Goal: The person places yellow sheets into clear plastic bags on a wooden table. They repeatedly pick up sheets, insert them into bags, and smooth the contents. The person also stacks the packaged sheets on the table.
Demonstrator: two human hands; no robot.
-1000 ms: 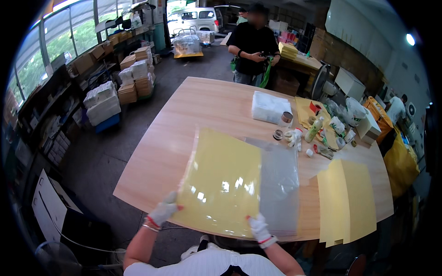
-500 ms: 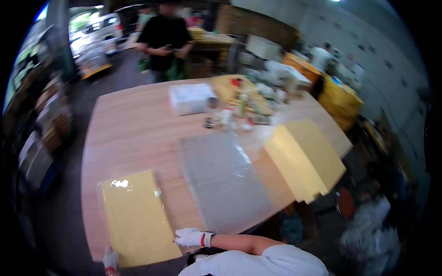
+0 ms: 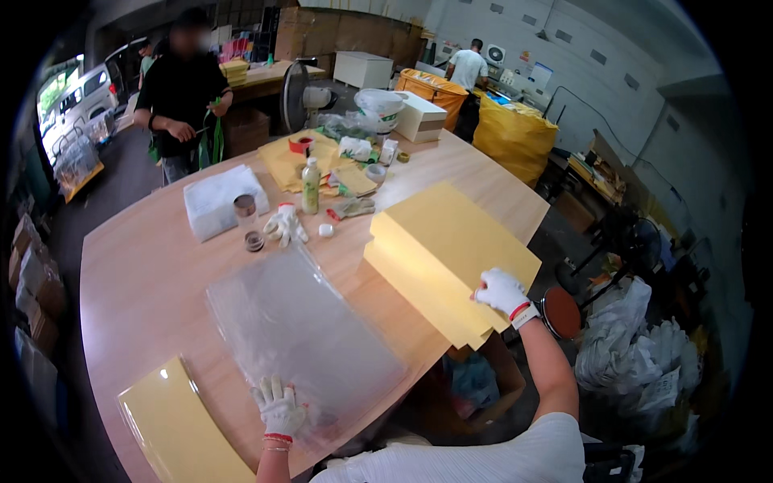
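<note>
White knit gloves with red cuffs cover both my hands. My left hand (image 3: pixel 279 409) lies with spread fingers on the near left part of a pile of clear plastic bags (image 3: pixel 290 314). My right hand (image 3: pixel 501 291) rests on top of a stack of yellow sheets (image 3: pixel 451 233), near its right edge. Its fingers are bent and a little apart, and no sheet is visibly lifted. At the lower left of the table lies a yellow sheet in a clear bag (image 3: pixel 181 427), touched by neither hand.
Farther back on the table (image 3: pixel 137 266) are a white bundle (image 3: pixel 225 201), a drink bottle (image 3: pixel 311 185), loose gloves (image 3: pixel 286 225), and tape rolls (image 3: pixel 300 145). A round stool (image 3: pixel 560 312) and heaped plastic (image 3: pixel 644 354) stand at right. Another person (image 3: pixel 185 97) stands beyond the table.
My hands have left the bagged yellow sheet. The left has moved right onto the plastic bags, the right across to the yellow stack. My view has swung right.
</note>
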